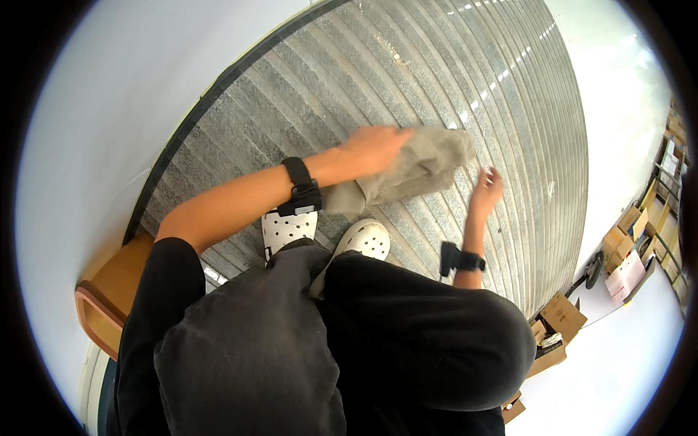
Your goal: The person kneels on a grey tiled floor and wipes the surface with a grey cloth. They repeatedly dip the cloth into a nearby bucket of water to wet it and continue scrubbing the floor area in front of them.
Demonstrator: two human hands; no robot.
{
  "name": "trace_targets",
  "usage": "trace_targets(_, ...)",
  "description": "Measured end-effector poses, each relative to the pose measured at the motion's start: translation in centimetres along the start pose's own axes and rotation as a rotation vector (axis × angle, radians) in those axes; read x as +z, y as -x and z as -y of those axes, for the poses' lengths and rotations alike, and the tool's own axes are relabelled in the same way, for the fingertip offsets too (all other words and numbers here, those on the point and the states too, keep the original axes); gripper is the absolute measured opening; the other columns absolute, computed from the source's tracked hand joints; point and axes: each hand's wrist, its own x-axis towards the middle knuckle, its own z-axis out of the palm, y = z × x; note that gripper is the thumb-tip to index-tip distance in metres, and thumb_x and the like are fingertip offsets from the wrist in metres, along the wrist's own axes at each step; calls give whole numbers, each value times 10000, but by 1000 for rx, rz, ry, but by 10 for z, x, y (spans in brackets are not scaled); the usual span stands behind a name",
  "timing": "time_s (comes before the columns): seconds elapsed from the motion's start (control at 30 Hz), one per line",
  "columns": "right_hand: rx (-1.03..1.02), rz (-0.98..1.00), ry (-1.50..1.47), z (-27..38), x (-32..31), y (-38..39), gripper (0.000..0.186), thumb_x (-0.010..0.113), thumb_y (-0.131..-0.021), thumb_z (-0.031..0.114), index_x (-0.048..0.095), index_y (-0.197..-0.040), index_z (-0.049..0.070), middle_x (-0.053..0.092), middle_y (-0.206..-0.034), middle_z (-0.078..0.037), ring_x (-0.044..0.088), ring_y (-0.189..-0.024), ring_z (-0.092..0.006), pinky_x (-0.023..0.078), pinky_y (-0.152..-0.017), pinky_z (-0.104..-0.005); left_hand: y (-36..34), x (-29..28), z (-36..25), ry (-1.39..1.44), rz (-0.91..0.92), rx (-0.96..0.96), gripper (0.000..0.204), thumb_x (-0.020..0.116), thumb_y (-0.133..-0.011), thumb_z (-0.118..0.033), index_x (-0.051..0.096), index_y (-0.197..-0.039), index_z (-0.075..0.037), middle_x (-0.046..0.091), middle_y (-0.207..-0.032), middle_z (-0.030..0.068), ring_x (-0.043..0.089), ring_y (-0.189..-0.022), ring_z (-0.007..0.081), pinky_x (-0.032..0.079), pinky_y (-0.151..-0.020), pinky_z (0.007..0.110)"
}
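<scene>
A crumpled khaki cloth (429, 163) lies bunched over a ribbed grey metal surface (305, 94) in front of my feet. It has folds and what looks like a seam; whether it is a garment I cannot make out. My left hand (371, 151) reaches across from the left and grips the cloth's near upper edge, with the fingertips blurred by motion. Just right of the cloth, my right hand (487, 192) is apart from it, its fingers loosely curled with a gap at the thumb and nothing visible inside. Black straps with small devices circle both wrists.
My white clogs (367, 238) stand close to the cloth's near edge. A brown wooden piece of furniture (109, 298) is by my left elbow. Cardboard boxes (560, 320) and a wheel (595, 269) stand off to the right, near loaded shelving (665, 189).
</scene>
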Motion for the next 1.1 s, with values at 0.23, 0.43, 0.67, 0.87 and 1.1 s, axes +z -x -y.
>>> trace_targets(0.23,89,198,156,60,92,9,778,563,-959,446,338,-1413,-145,321,-1460,-373,306,-1361,-507,243,-1143,-545,40,3,-6,-459,222,173,461,630,-785,-92,600,-1242,-45,525,-1300,160,493,-1189,297,445,-904,392)
trace_targets(0.43,47,98,211,109,120,25,650,504,-964,243,303,-1404,-193,282,-1481,-389,274,-1389,-517,217,-1172,-524,61,26,-3,-629,41,117,513,645,-763,-89,579,-1267,-21,482,-1347,139,463,-1256,296,407,-1023,392)
trace_targets(0.67,-211,196,164,194,156,23,688,601,-830,100,333,-1395,-188,378,-1413,-416,320,-1384,-510,225,-1195,-474,54,1,32,-516,-43,72,509,597,-790,-55,580,-1298,-72,471,-1357,114,415,-1316,303,382,-1068,395)
trace_targets(0.87,-310,233,106,252,171,6,704,642,-791,86,369,-1410,-112,438,-1371,-397,387,-1343,-491,334,-1138,-447,46,-33,49,-606,-101,11,563,605,-788,-17,541,-1346,-61,464,-1391,115,372,-1365,335,333,-1115,439)
trace_targets(1.1,-290,39,-317,213,134,-2,463,514,-910,40,482,-1370,-1,608,-1171,-257,571,-1068,-401,454,-929,-471,49,-57,64,-701,-218,-215,746,629,-866,-35,300,-1529,-126,441,-1402,167,416,-1308,336,337,-1087,447)
